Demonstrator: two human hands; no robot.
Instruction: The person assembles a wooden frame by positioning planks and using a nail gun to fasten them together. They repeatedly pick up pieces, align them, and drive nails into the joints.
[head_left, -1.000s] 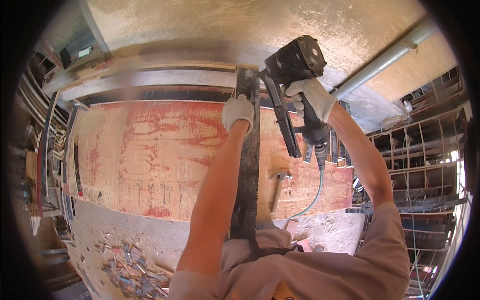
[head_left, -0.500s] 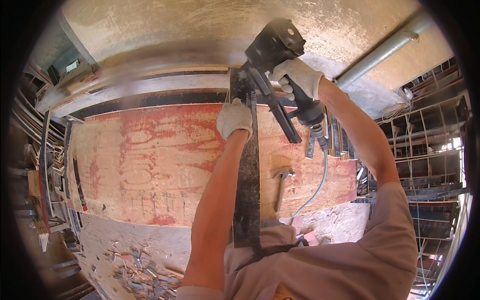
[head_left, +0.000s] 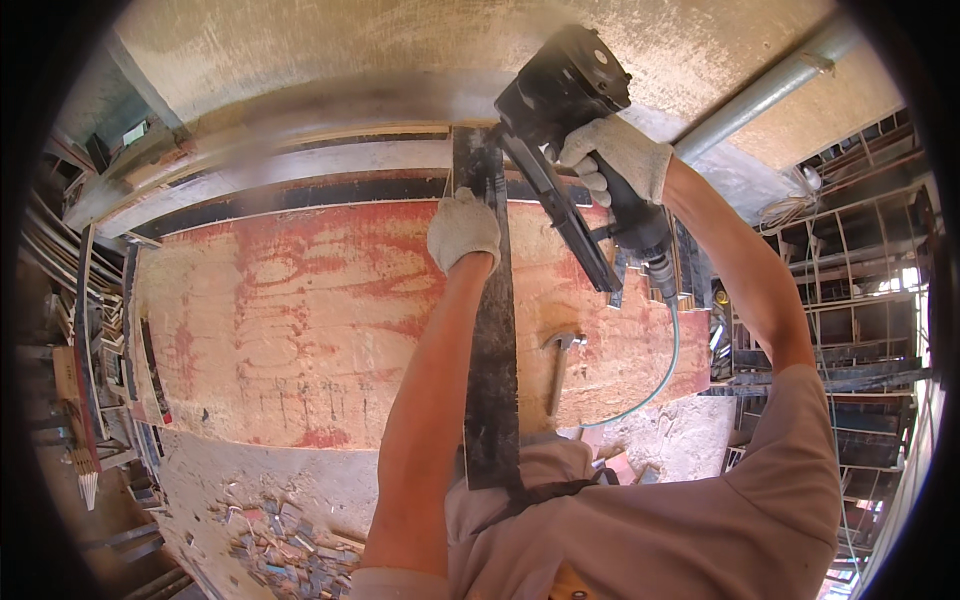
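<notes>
The right hand (head_left: 618,160) grips the nail gun (head_left: 628,200) just behind its black head (head_left: 560,92)

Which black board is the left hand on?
The board running front to back across the red-stained panel, under the left hand; the black strip at the panel's far edge runs sideways.
</notes>
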